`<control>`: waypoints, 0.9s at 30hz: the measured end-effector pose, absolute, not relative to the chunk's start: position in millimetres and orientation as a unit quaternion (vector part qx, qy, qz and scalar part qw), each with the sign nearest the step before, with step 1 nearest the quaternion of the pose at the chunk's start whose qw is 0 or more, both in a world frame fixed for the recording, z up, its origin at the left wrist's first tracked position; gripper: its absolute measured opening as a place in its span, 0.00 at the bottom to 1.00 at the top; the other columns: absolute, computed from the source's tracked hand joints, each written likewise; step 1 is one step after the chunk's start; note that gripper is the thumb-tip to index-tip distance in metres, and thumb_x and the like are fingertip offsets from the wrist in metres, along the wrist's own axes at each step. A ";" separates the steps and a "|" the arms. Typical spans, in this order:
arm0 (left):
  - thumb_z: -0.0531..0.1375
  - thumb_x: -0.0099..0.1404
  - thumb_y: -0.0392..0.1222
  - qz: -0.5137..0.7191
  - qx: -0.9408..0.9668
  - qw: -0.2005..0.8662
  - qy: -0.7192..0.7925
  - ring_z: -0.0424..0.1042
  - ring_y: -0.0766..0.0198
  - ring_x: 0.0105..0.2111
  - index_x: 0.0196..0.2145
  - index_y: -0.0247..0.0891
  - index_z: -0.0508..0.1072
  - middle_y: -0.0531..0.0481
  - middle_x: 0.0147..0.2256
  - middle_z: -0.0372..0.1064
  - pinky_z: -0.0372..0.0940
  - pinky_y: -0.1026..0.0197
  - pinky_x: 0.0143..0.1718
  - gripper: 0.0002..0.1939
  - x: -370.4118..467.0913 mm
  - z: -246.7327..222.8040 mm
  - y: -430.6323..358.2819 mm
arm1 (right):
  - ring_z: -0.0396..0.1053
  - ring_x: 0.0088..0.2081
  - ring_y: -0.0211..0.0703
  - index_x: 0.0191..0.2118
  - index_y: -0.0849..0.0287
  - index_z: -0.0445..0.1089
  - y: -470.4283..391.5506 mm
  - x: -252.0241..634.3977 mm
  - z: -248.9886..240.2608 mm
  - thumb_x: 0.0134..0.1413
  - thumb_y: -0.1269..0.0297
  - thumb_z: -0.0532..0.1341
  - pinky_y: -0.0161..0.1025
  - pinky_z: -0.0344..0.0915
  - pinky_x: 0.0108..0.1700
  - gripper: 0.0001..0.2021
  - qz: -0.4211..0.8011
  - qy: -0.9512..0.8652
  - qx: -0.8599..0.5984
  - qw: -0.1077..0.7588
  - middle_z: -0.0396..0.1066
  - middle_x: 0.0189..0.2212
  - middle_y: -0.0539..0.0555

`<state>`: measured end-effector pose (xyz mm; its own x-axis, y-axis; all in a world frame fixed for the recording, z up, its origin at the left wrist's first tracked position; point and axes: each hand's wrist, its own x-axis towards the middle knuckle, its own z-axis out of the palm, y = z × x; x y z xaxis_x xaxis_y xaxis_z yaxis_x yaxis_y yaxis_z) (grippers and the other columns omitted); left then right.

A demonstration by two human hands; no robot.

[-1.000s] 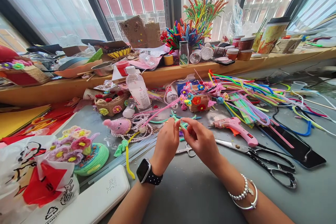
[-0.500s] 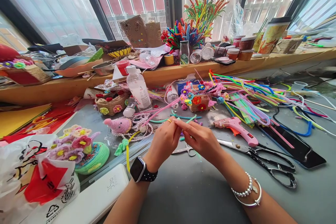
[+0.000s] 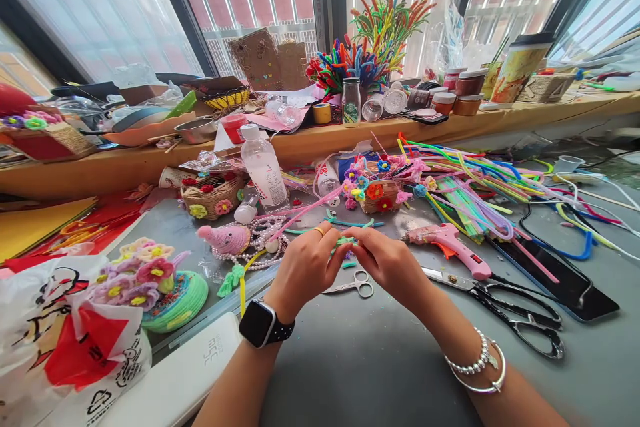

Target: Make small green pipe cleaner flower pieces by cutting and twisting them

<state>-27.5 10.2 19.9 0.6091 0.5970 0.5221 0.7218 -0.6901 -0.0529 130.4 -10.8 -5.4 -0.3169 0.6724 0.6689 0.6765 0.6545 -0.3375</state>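
Observation:
My left hand (image 3: 311, 263), with a ring and a black watch, has its fingers pressed together on a green pipe cleaner piece (image 3: 345, 240). From the other side, my right hand (image 3: 389, 261) pinches the same green piece; its exact shape is partly hidden by the fingers. Small scissors (image 3: 361, 284) lie on the grey table just below the fingertips. Beyond the hands lie teal pipe cleaner pieces (image 3: 370, 223). A pink crocheted figure (image 3: 230, 239) sits on a string of beads to the left.
To the right lie a pink glue gun (image 3: 453, 248), large black-handled scissors (image 3: 520, 312) and a dark phone (image 3: 555, 277). At left are a white power bank (image 3: 185, 373), a plastic bag (image 3: 75, 327) and crocheted flowers (image 3: 145, 277). A bottle (image 3: 264, 170) stands behind.
Both hands have tilted and moved slightly down, with their fingertips a little farther apart. More of the small scissors and of the green piece between the fingers now shows.

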 end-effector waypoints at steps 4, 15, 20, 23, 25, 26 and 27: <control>0.44 0.62 0.44 -0.249 -0.884 0.118 -0.378 0.64 0.65 0.22 0.32 0.37 0.61 0.51 0.25 0.64 0.55 0.64 0.24 0.11 -27.6 20.8 9.6 | 0.68 0.32 0.40 0.40 0.60 0.62 -11.7 128.1 -4.0 0.55 0.71 0.48 0.35 0.64 0.32 0.09 -0.009 -0.798 -0.424 0.428 0.70 0.31 0.55; 0.46 0.62 0.38 -0.326 -0.877 -0.011 -0.353 0.62 0.68 0.24 0.32 0.39 0.61 0.53 0.25 0.62 0.55 0.67 0.25 0.06 -26.3 19.7 7.9 | 0.64 0.28 0.35 0.33 0.58 0.61 -12.9 124.6 3.3 0.52 0.66 0.53 0.33 0.63 0.30 0.03 0.253 -0.717 -0.413 0.502 0.64 0.27 0.50; 0.45 0.63 0.39 -0.370 -0.844 -0.120 -0.370 0.60 0.70 0.24 0.30 0.39 0.61 0.54 0.25 0.61 0.55 0.68 0.26 0.07 -24.2 20.0 6.2 | 0.58 0.21 0.30 0.35 0.59 0.60 -13.8 127.6 10.0 0.53 0.65 0.52 0.28 0.56 0.20 0.05 0.464 -0.640 -0.374 0.484 0.63 0.24 0.48; 0.46 0.63 0.39 -0.394 -0.827 -0.178 -0.361 0.57 0.71 0.23 0.29 0.39 0.60 0.56 0.23 0.59 0.54 0.69 0.25 0.07 -22.3 20.8 5.1 | 0.53 0.20 0.28 0.34 0.59 0.62 -15.1 132.4 14.1 0.51 0.65 0.54 0.27 0.50 0.18 0.04 0.526 -0.608 -0.356 0.476 0.61 0.24 0.46; 0.46 0.63 0.39 -0.406 -0.820 -0.208 -0.347 0.55 0.72 0.22 0.29 0.39 0.60 0.57 0.22 0.56 0.53 0.69 0.24 0.07 -21.2 22.0 4.2 | 0.48 0.19 0.27 0.33 0.59 0.63 -15.4 135.5 15.3 0.51 0.65 0.55 0.28 0.45 0.18 0.05 0.568 -0.581 -0.335 0.477 0.57 0.22 0.45; 0.46 0.63 0.39 -0.411 -0.817 -0.219 -0.341 0.54 0.72 0.22 0.29 0.39 0.60 0.57 0.22 0.54 0.52 0.69 0.24 0.07 -20.8 22.6 3.8 | 0.45 0.19 0.27 0.33 0.59 0.64 -15.3 136.6 15.5 0.50 0.65 0.55 0.28 0.43 0.18 0.05 0.589 -0.565 -0.325 0.478 0.55 0.21 0.45; 0.46 0.63 0.39 -0.414 -0.815 -0.228 -0.336 0.53 0.72 0.22 0.29 0.39 0.60 0.57 0.22 0.53 0.52 0.69 0.24 0.07 -20.4 23.2 3.4 | 0.43 0.18 0.27 0.33 0.59 0.64 -15.2 137.4 15.5 0.50 0.66 0.55 0.29 0.41 0.18 0.05 0.608 -0.548 -0.315 0.480 0.53 0.20 0.44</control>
